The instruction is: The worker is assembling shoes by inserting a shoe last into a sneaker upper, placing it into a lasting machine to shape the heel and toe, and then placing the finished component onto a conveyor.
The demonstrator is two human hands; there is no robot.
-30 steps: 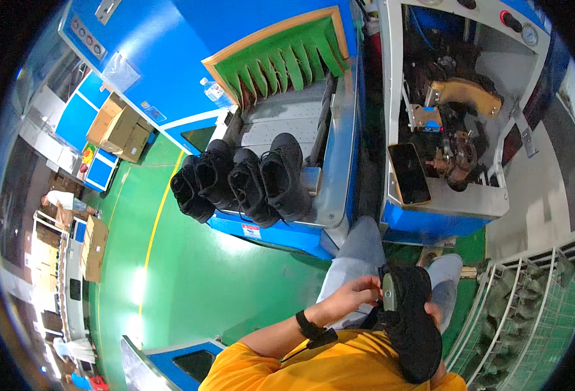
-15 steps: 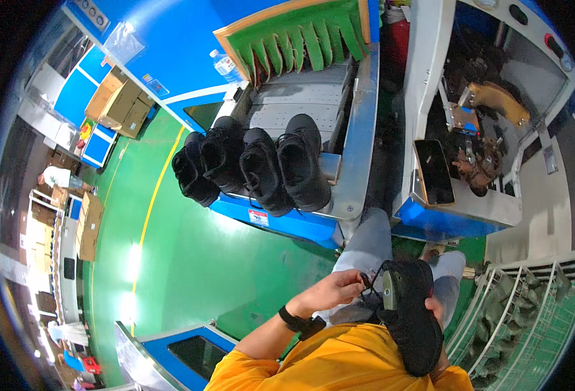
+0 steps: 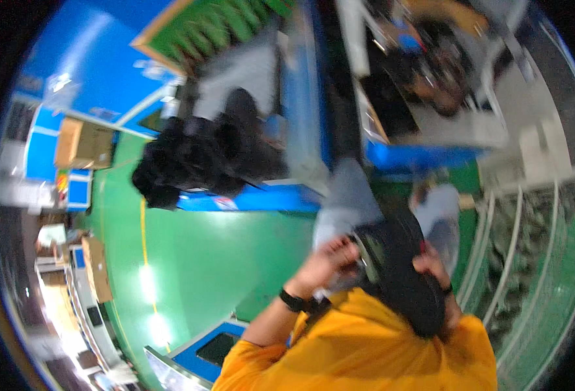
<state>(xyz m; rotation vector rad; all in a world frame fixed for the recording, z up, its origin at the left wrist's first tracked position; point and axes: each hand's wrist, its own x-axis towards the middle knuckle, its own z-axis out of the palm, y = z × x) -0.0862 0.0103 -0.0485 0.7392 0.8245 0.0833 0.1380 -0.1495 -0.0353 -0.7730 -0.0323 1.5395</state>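
Observation:
A black shoe [image 3: 401, 270] is held over my lap, its dark sole side facing up, with a grey-green patch [image 3: 370, 259] along the left side. My right hand [image 3: 433, 266] grips it from the right, thumb against its edge. At the left side of the shoe, my left hand [image 3: 333, 259] has its fingers curled in; motion blur hides what is between them. Several black shoes [image 3: 203, 153] stand in a row on the end of the machine ahead, to the left of my hands.
A green strip curtain [image 3: 216, 32] hangs over the grey conveyor bed [image 3: 232, 72]. To its right, a phone [image 3: 388, 104] lies on a machine ledge. A wire rack [image 3: 519, 254] with dark pieces stands at my right. A blue-topped unit [image 3: 203, 345] is at lower left.
The whole view has shifted and blurred. The shoe has turned and risen slightly with my right hand. My left hand has come in against its side; the lace it pinched earlier is no longer distinguishable.

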